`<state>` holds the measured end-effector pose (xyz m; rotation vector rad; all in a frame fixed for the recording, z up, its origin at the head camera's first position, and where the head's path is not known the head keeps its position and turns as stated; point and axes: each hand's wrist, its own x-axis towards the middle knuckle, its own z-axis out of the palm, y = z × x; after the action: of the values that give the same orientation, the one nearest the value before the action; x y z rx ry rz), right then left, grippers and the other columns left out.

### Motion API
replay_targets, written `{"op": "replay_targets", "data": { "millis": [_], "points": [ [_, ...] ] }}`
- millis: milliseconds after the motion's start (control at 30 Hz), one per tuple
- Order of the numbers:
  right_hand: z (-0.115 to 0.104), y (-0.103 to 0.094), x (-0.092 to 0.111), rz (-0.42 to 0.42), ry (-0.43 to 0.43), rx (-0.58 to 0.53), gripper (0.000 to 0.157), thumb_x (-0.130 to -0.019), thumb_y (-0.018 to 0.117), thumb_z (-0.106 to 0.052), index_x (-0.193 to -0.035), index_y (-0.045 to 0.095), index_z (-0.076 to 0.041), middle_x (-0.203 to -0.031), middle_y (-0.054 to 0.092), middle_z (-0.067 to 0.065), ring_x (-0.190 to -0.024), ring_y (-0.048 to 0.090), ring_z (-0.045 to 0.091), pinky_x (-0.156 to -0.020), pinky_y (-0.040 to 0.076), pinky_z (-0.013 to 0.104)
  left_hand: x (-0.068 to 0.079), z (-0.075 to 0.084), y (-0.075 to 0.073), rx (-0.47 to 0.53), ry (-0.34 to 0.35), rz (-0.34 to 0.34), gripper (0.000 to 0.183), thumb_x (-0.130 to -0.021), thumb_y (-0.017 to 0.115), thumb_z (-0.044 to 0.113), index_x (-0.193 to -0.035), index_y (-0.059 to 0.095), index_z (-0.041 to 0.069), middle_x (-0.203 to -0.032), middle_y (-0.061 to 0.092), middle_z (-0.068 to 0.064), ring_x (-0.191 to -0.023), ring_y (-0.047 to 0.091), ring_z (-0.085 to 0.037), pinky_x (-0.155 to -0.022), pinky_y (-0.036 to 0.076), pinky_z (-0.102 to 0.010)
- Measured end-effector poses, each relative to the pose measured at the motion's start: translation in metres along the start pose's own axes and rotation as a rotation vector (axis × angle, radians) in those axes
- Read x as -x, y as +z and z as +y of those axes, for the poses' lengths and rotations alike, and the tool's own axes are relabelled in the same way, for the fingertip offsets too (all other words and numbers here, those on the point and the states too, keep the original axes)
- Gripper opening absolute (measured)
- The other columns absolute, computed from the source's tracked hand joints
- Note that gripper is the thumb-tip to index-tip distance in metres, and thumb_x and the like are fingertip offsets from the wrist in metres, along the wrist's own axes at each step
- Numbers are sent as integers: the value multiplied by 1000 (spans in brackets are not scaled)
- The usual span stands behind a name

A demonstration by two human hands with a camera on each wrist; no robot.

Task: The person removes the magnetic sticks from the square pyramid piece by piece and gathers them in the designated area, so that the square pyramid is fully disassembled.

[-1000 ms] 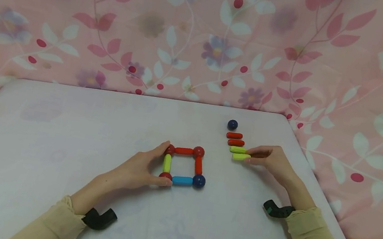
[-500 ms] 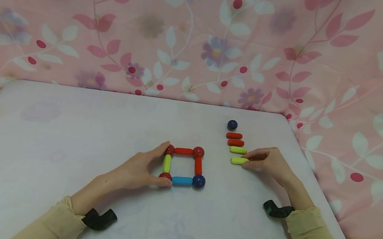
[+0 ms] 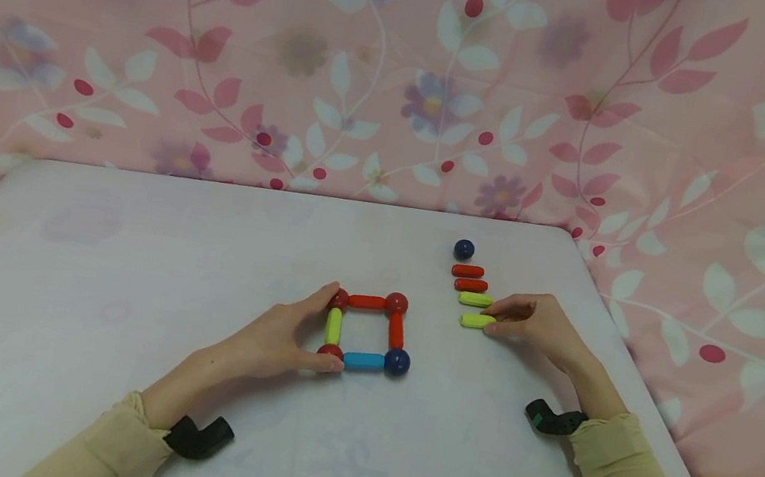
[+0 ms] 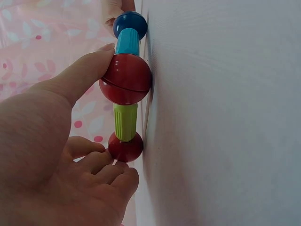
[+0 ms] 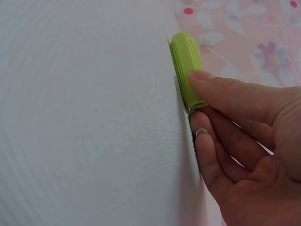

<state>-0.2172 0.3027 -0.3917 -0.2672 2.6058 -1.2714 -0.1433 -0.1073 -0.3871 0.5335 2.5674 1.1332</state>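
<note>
A square of magnetic rods and balls lies flat on the table, its sides two red rods (image 3: 368, 302), a light blue rod (image 3: 364, 361) and a yellow-green rod (image 4: 125, 121). Three corners are red balls (image 4: 126, 80); the near right one is a dark blue ball (image 3: 396, 362). My left hand (image 3: 270, 338) grips the left side, thumb on the near red ball, fingertips at the far one. To the right, my right hand (image 3: 537, 323) pinches the end of a loose yellow-green magnetic rod (image 3: 473, 320) with the thumb on its upper side (image 5: 186, 61), close over the tabletop.
Beyond the held rod, a second yellow-green rod (image 3: 474, 299), two red rods (image 3: 470, 285) and a dark blue ball (image 3: 464, 249) form a column. The white table (image 3: 145, 249) ends at a pink floral cloth (image 3: 375, 102) behind and at right.
My right hand has drawn the nearest yellow-green rod slightly toward me, widening its gap from the other one; it holds still over the last half second. The left hand and square stay put.
</note>
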Motion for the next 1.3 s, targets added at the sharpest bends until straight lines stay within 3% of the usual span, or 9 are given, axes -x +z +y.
{"op": "replay_targets", "data": {
  "millis": [1300],
  "points": [
    [-1, -3, 1, -31, 25, -8, 37, -85, 81, -28, -116, 72, -11, -116, 69, 11, -102, 61, 26, -84, 53, 22, 0, -1, 0, 0, -9, -3, 108, -78, 81, 53, -161, 20, 22, -164, 29, 0, -152, 24, -27, -116, 33, -57]
  ]
}}
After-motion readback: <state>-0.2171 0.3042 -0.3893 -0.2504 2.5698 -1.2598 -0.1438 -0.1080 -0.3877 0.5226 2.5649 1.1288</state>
